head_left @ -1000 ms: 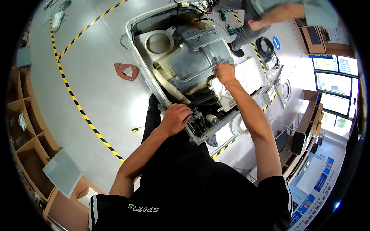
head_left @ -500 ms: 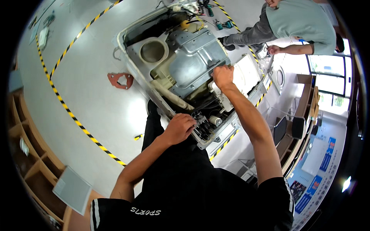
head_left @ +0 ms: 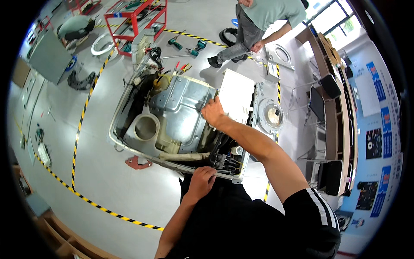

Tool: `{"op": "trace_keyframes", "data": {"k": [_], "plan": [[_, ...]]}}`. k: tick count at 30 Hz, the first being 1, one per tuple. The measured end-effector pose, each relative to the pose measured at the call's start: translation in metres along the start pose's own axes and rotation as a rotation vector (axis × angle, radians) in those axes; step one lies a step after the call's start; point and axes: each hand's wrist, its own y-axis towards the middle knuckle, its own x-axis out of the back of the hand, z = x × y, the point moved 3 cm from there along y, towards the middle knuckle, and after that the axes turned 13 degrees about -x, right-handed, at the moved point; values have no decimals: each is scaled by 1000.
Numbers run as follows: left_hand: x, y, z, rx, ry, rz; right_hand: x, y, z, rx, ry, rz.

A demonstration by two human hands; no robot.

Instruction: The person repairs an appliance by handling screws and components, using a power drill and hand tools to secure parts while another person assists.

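An opened appliance casing [head_left: 113, 129] holds a grey metal cover plate [head_left: 183, 114], a round duct opening [head_left: 146, 128], a pale hose [head_left: 183, 157] and dark wired parts [head_left: 226, 163]. A white rectangular housing [head_left: 237, 88] lies at the plate's right. My right hand [head_left: 214, 112] has curled fingers at the seam between plate and housing; what they hold is hidden. My left hand [head_left: 203, 181] is closed at the casing's near rim, beside the wired parts.
A co-worker [head_left: 267, 17] stands beyond the casing; another person [head_left: 75, 28] crouches back left. A red tool cart [head_left: 129, 13], drills [head_left: 198, 47], a red plate [head_left: 138, 163] and a round steel part [head_left: 271, 114] lie around. Chairs [head_left: 327, 177] and wooden desks [head_left: 343, 129] line the right.
My view has swung, bringing the cart and crouching person in. My hands stay at roughly the same parts of the casing. The co-worker has shifted position.
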Motion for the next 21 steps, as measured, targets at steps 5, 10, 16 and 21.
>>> {"op": "trace_keyframes", "data": {"k": [5,10,16,21], "plan": [[1,2,-1,-34,8,44,-1,-10,-9,-70,187,-110],[2,7,-6,-60,30,61,0,-51,-43,-145,648,-315],[-6,4,-2,-33,36,90,-43,-136,-119,-416,1134,-505],[-6,9,-11,22,42,136,-144,-220,-149,-750,1165,-363]]}}
